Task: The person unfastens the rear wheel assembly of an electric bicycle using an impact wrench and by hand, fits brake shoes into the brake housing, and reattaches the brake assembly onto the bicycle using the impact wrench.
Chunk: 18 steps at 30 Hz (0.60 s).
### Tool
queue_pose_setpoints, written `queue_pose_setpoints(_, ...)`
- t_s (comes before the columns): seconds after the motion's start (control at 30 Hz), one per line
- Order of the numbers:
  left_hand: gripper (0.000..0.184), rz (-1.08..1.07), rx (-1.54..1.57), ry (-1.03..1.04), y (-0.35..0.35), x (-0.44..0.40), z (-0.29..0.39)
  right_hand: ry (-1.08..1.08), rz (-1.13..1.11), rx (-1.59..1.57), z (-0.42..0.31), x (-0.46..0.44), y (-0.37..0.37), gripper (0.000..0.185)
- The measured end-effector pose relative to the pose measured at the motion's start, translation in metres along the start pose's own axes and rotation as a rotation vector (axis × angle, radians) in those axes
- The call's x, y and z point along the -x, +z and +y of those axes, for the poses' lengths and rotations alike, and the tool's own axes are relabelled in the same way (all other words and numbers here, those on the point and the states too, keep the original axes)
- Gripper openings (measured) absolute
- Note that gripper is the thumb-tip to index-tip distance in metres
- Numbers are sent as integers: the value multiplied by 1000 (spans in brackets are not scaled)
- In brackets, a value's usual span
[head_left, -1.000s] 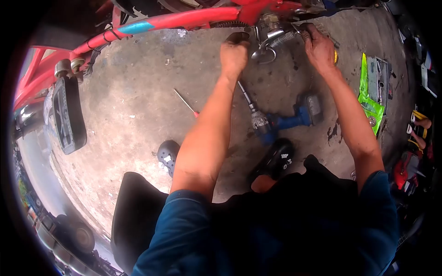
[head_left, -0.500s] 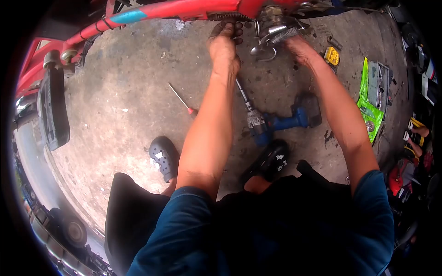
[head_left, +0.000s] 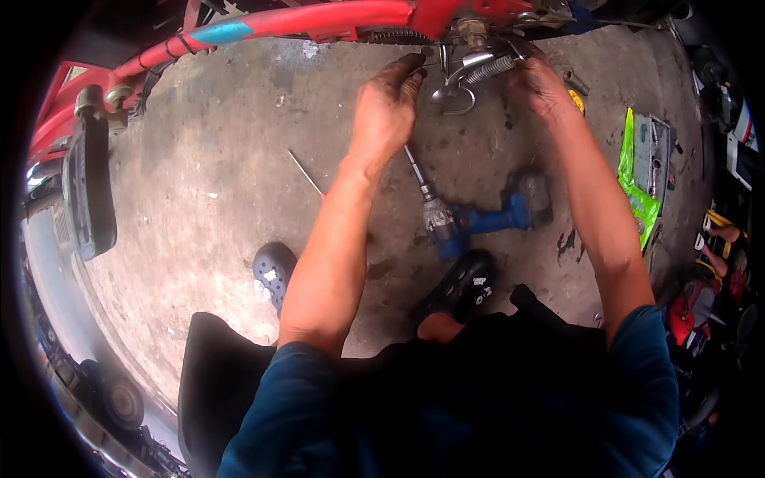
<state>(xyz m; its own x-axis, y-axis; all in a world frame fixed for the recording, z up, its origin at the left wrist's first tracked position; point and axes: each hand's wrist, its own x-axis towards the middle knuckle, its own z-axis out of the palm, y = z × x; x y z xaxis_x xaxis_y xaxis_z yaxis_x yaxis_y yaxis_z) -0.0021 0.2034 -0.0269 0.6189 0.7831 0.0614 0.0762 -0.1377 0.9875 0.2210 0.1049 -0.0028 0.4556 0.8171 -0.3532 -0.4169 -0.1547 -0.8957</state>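
My left hand [head_left: 388,103] is just left of the metal bracket [head_left: 458,77], below the red frame tube [head_left: 307,21]. Its thumb and fingers are pinched together, with a thin line, perhaps a wire, running from them toward the bracket. A coil spring [head_left: 490,69] lies along the bracket's right side. Blackened fingers of my right hand [head_left: 542,86] are closed at the spring's right end; what they grip is too small to tell. Above the bracket is a brass-coloured fitting [head_left: 472,32].
On the floor lie a blue power tool [head_left: 502,213] with a long socket, a screwdriver [head_left: 305,172] and a yellow object [head_left: 576,101]. A grey tray [head_left: 661,155] and green packaging [head_left: 637,199] are at the right. A black pedal-like part [head_left: 92,187] hangs left.
My left hand has come down from beneath the red tube, its fingers now pointing at the bracket. My right hand has shifted from behind the spring to its right end.
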Motion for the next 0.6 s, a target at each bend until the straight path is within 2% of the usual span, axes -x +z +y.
queue_pose_setpoints(0.07, 27, -127, 23, 24, -3, -6, 6, -20, -17, 106, -16, 6, 7, 34)
queue_pose_setpoints(0.13, 26, -186, -95, 55, -6, -14, 7, -60, -32, 209, -27, 7, 16, 31)
queue_pose_setpoints(0.2, 26, -255, -135, 17, -10, -18, 5, -77, -330, 106, -37, 16, 14, 35)
queue_pose_setpoints(0.27, 25, -334, -97, -80, -11, -23, 2, -68, -353, 121, -34, 11, 7, 38)
queue_pose_setpoints(0.33, 25, -340, -22, -224, -6, -25, 5, -24, -99, 257, -19, -11, -4, 42)
queue_pose_setpoints(0.37, 25, -343, 17, -295, -3, -26, 6, -12, -112, 267, -18, -14, -9, 43)
queue_pose_setpoints(0.47, 28, -310, -13, -132, 6, -33, 4, 29, -149, 286, -15, -19, -10, 49)
queue_pose_setpoints(0.6, 24, -309, 33, -84, 15, -40, 5, 37, -175, 292, -11, -26, -19, 50)
